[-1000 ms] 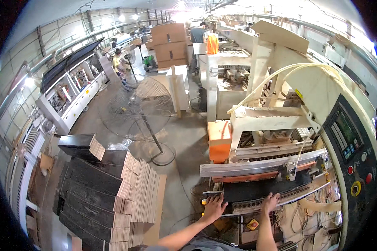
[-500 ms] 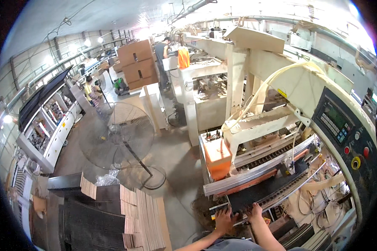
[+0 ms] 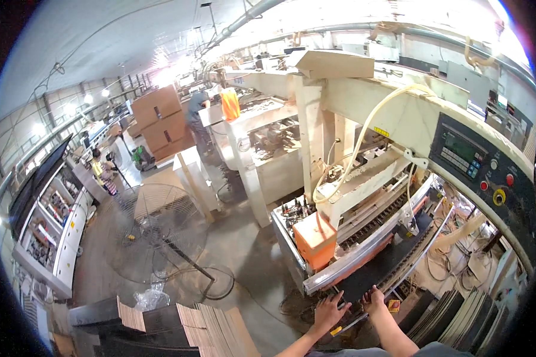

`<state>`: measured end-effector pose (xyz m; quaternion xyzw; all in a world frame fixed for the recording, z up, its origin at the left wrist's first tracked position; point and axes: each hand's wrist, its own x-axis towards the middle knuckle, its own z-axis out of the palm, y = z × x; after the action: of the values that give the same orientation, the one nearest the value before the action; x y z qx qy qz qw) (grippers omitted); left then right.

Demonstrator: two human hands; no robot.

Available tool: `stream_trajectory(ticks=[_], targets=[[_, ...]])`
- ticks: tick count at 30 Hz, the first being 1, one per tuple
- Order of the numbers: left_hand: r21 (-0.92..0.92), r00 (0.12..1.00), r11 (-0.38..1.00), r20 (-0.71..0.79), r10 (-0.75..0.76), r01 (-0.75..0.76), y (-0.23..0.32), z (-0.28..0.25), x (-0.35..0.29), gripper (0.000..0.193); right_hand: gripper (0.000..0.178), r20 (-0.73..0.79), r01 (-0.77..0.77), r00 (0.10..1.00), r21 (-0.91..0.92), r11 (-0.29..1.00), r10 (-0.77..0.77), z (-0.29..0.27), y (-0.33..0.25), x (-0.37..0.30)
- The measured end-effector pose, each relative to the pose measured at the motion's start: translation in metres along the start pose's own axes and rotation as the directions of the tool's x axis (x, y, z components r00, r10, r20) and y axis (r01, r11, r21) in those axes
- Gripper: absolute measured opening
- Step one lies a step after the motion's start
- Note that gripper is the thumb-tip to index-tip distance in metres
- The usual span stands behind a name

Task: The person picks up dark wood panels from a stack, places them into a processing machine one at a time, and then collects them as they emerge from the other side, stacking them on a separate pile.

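Note:
A long black panel [image 3: 372,275] lies in the bed of a large cream machine [image 3: 363,196], running away to the right under a metal beam [image 3: 354,262]. My left hand [image 3: 329,315] is at the panel's near left corner, fingers spread and thumb apart, with nothing visible in its grasp. Beside it, my right hand [image 3: 373,301] has its fingers curled at the near end of the panel and seems to grip that edge. The undersides of both hands are hidden.
A control panel [image 3: 476,157] hangs at the right. Stacked boards [image 3: 443,318] stand beside my right forearm; more boards [image 3: 211,330] are at lower left. A caged floor fan [image 3: 158,232] stands left, its cable on the floor. An orange box [image 3: 314,241] sits on the machine. Two people are farther back.
The view has shifted, so the machine sits farther left and the ceiling shows more. My hands stay by the near end of the panel, the left one with its thumb now farther out.

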<state>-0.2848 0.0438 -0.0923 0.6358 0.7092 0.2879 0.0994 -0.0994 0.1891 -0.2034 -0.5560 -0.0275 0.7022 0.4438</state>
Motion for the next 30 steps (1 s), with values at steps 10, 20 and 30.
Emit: stream_trajectory(ticks=[10, 20, 30], targets=[[-0.044, 0.994, 0.995, -0.065, 0.091, -0.094, -0.012, 0.029, -0.016, 0.061, 0.022, 0.004, 0.052, 0.999, -0.076, 0.996, -0.052, 0.015, 0.01, -0.018], [-0.171, 0.998, 0.985, 0.056, 0.043, -0.033, 0.009, 0.02, -0.046, 0.075, 0.044, -0.086, 0.011, 0.996, -0.091, 0.996, -0.019, 0.032, -0.003, -0.045], [-0.146, 0.997, 0.987, 0.022, 0.074, -0.07, 0.007, 0.023, -0.055, 0.065, 0.025, -0.094, 0.097, 0.99, -0.087, 0.992, -0.105, 0.034, -0.001, -0.05]])
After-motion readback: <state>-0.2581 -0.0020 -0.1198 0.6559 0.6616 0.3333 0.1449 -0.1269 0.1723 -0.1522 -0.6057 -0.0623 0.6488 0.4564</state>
